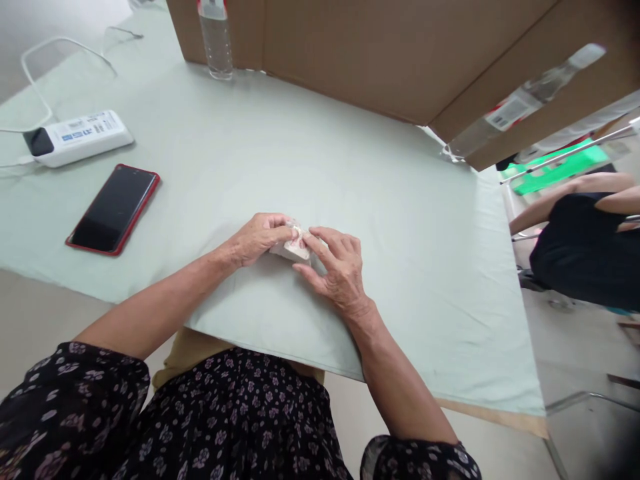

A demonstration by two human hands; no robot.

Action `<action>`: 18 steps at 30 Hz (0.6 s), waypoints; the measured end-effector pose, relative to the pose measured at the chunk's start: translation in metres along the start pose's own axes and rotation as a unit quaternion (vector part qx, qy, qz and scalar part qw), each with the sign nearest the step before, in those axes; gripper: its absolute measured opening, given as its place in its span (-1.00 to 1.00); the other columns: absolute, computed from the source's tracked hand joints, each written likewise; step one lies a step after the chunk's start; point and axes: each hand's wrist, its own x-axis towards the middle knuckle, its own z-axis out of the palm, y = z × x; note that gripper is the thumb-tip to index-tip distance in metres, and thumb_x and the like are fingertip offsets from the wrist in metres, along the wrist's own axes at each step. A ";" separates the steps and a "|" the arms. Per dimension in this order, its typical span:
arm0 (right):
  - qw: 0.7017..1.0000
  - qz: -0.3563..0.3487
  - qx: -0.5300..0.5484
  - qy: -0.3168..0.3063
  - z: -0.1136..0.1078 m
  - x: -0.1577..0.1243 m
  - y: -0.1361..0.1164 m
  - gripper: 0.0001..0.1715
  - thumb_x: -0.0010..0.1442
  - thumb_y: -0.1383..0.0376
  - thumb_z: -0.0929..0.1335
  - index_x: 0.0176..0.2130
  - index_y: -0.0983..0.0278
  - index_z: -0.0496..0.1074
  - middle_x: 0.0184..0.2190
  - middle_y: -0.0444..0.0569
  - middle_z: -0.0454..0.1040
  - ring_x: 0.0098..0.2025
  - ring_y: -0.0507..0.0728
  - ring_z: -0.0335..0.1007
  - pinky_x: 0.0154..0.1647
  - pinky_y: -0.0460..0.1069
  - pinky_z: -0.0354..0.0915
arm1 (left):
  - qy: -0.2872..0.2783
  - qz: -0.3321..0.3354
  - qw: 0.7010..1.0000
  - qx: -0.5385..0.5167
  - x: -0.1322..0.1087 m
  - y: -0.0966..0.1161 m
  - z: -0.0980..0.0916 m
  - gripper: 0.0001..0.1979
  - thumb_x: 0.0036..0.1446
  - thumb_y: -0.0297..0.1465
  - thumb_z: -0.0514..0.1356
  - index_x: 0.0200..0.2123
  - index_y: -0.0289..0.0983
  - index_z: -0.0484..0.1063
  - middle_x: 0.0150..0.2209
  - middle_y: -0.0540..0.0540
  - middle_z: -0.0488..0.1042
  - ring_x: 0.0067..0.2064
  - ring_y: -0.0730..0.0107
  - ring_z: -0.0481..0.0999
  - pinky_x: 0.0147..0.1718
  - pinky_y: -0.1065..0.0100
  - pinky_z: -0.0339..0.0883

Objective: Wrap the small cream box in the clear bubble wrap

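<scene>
A small whitish block-like object [297,251], partly wrapped in something clear, rests near the front edge of the cloth-covered table. My left hand [260,239] grips its left side, with the thumb over the top. My right hand [337,263] is on the other side, its index fingertip touching the top of the object and its thumb apart, near the front corner. The fingers partly cover the object, so its details are hard to make out.
A phone with a red case [114,209] and a white power device with cables [85,138] lie at left. A brown cardboard panel [350,60] stands behind, with plastic bottles [217,40] against it. A person in black [585,247] is at right.
</scene>
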 end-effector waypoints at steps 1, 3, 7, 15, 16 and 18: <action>1.000 0.004 -0.001 -0.004 0.002 -0.001 0.000 -0.52 0.35 -0.01 0.34 0.13 0.17 0.46 0.11 0.10 0.54 0.12 0.27 0.45 0.09 0.15 0.24 | 0.005 0.000 1.000 -0.003 0.001 0.000 0.000 -0.68 -0.15 -0.34 0.38 -0.29 -0.36 0.51 -0.39 -0.03 0.54 -0.37 0.44 0.49 -0.35 0.40 0.30; 1.000 0.016 0.003 -0.003 0.004 -0.002 0.000 -0.55 0.35 0.04 0.35 0.15 0.13 0.45 0.18 0.11 0.48 0.19 0.30 0.39 0.12 0.17 0.23 | 0.008 0.001 1.000 0.000 0.001 -0.001 -0.001 -0.66 -0.15 -0.34 0.38 -0.26 -0.35 0.50 -0.39 -0.02 0.53 -0.39 0.45 0.48 -0.37 0.41 0.28; 0.999 0.037 0.007 -0.002 0.007 -0.004 -0.002 -0.61 0.34 0.09 0.36 0.13 0.06 0.46 0.22 0.07 0.43 0.22 0.31 0.36 0.16 0.22 0.24 | -0.002 0.000 1.000 0.012 0.001 -0.001 -0.003 -0.65 -0.12 -0.32 0.38 -0.23 -0.31 0.46 -0.41 0.01 0.51 -0.42 0.46 0.46 -0.42 0.41 0.26; 0.999 0.032 -0.002 0.019 0.011 -0.004 -0.009 -0.71 0.34 0.18 0.37 0.05 0.03 0.50 0.19 0.02 0.47 0.21 0.28 0.38 0.16 0.22 0.26 | -0.005 0.017 1.000 -0.005 0.001 -0.002 0.001 -0.71 -0.08 -0.34 0.38 -0.30 -0.31 0.41 -0.49 0.06 0.43 -0.48 0.54 0.39 -0.46 0.46 0.24; 0.999 0.032 0.001 0.020 0.011 -0.004 -0.010 -0.72 0.34 0.19 0.37 0.05 0.03 0.50 0.19 0.02 0.47 0.21 0.28 0.38 0.15 0.22 0.26 | -0.001 0.013 1.000 -0.004 0.001 -0.001 0.001 -0.72 -0.08 -0.36 0.37 -0.28 -0.30 0.41 -0.50 0.07 0.43 -0.49 0.54 0.39 -0.46 0.46 0.23; 0.999 0.025 0.011 0.031 0.011 -0.004 -0.011 -0.71 0.34 0.21 0.37 0.05 0.05 0.48 0.19 0.04 0.46 0.22 0.27 0.38 0.15 0.21 0.27 | 0.005 0.012 1.000 0.006 0.000 -0.001 0.002 -0.73 -0.08 -0.40 0.34 -0.27 -0.30 0.41 -0.51 0.09 0.41 -0.49 0.54 0.38 -0.46 0.47 0.23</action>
